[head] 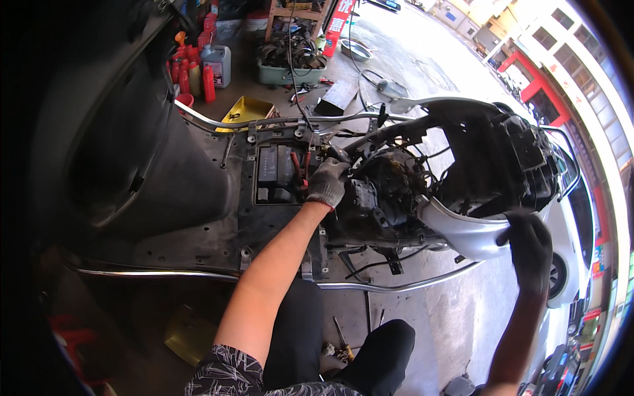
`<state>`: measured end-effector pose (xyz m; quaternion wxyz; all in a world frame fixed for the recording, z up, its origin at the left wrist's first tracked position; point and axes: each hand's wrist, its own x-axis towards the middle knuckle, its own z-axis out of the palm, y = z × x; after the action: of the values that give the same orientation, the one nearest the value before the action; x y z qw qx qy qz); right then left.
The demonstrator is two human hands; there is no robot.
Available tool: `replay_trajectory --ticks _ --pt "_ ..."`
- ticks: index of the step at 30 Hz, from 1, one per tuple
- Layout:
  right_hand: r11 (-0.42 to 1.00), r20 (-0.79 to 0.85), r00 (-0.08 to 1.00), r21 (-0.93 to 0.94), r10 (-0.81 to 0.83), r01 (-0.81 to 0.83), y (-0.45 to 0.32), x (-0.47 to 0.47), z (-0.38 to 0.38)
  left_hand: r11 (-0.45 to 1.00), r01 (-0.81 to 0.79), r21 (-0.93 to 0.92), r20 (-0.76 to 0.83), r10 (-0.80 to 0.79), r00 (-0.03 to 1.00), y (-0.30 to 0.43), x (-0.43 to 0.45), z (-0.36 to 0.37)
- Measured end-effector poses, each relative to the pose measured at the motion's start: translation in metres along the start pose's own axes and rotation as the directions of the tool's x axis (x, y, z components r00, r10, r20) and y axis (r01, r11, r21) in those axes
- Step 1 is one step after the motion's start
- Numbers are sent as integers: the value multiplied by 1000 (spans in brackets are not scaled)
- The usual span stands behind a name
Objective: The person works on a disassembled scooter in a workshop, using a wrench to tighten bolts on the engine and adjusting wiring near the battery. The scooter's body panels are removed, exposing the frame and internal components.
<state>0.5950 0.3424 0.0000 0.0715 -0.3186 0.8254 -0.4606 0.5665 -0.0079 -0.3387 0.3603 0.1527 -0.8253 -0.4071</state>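
Observation:
A partly stripped motor scooter lies across the view, its engine and wiring [396, 173] exposed. My left hand [328, 182], in a grey knitted glove, reaches in between the battery [275, 164] and the engine; its fingertips are hidden among dark parts, so its grip cannot be made out. Just left of it, a red-handled tool [300, 169] rests over the battery bay. Toward the rear, my right hand [531, 242], in a dark glove and slightly blurred, is at the tail end of a silver side panel [465, 231]. Whether it grips the panel is unclear.
A wrench [227, 151] lies on the footboard [198, 242]. Chrome side rails [163, 272] run along the scooter. Beyond it are a yellow tray [250, 110], a green bin of parts [290, 75] and red bottles [208, 84]. A screwdriver [342, 332] lies near my knees.

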Motion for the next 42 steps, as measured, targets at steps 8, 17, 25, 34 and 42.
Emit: replay_trajectory --ticks 8,17,25,34,42 --pt "622 637 769 -584 -48 522 37 205 150 993 -42 -111 -76 34 997 6 -3 -11" --pt "483 726 659 -657 198 579 96 234 223 976 -144 -163 -158 118 980 12 -3 -12" --pt "306 615 733 -666 -290 680 97 227 233 903 409 -129 26 -410 912 -7 -31 12" --pt "292 654 717 -655 -243 697 99 225 228 717 597 -361 287 -524 802 -5 -4 20" --pt "149 672 703 -689 -233 709 108 221 239 604 680 -416 333 -594 732 -18 -5 39"
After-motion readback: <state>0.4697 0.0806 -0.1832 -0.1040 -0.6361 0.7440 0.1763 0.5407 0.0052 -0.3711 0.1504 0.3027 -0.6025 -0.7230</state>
